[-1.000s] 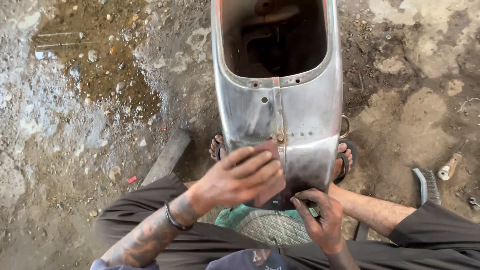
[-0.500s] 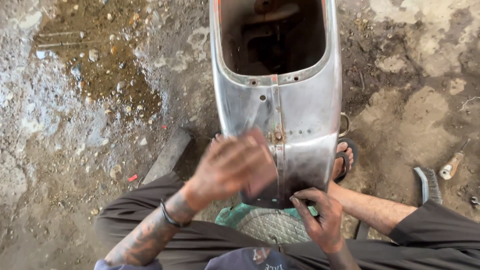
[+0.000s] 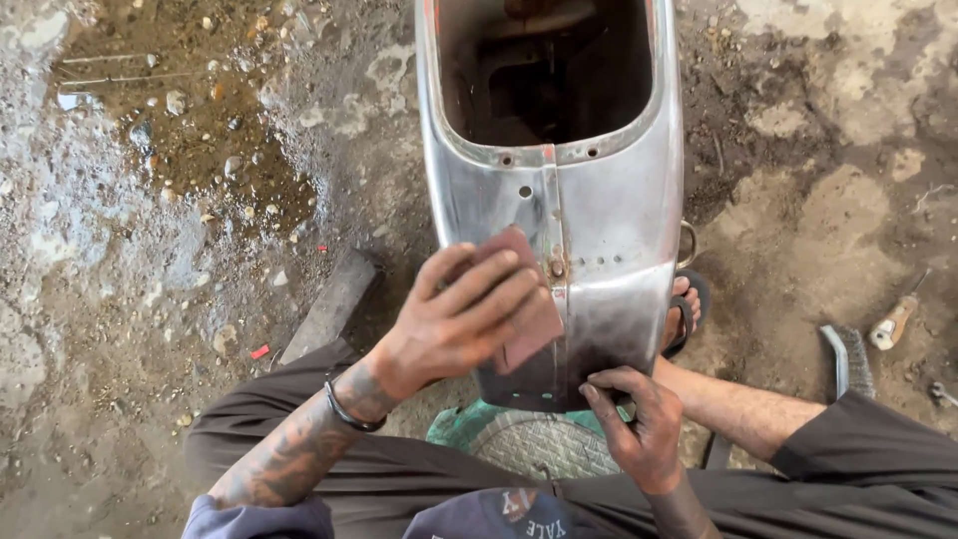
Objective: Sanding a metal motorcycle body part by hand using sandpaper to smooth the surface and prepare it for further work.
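Left hand: the left hand [image 3: 464, 319] lies flat on a reddish-brown sanding sheet [image 3: 527, 317], its fingers [image 3: 477, 284] stretched out and slightly spread, pressing the sheet against bare metal rather than curling round it.
Sanding sheet: it sits under the left palm and fingers, with one corner showing above the fingertips and one edge showing beside them, toward the centre seam of the metal.
Metal body shell: a curved, silver-grey scooter body shell [image 3: 619, 220] stands directly under both hands, with a dark open cavity beyond the fingertips. Its near end looks darker than the rest.
Right hand: the right hand [image 3: 634, 424] grips the near lower edge of the shell. Its darkened fingers [image 3: 609, 384] are curled, pinching the rim, just beside and nearer than the left hand.
Wrist: a dark band [image 3: 347, 409] circles the tattooed left forearm behind the hand.
Below the hands: a green woven stool [image 3: 529, 439] shows between the person's knees, touching the shell's near end.
Feet: a sandalled foot [image 3: 684, 311] rests beside the shell, on the right hand's side.
Ground: a wire brush [image 3: 846, 361] and a wooden-handled tool [image 3: 891, 321] lie well apart from the right hand on the dirt floor [image 3: 150, 299]; a grey block [image 3: 327, 304] lies near the left forearm.
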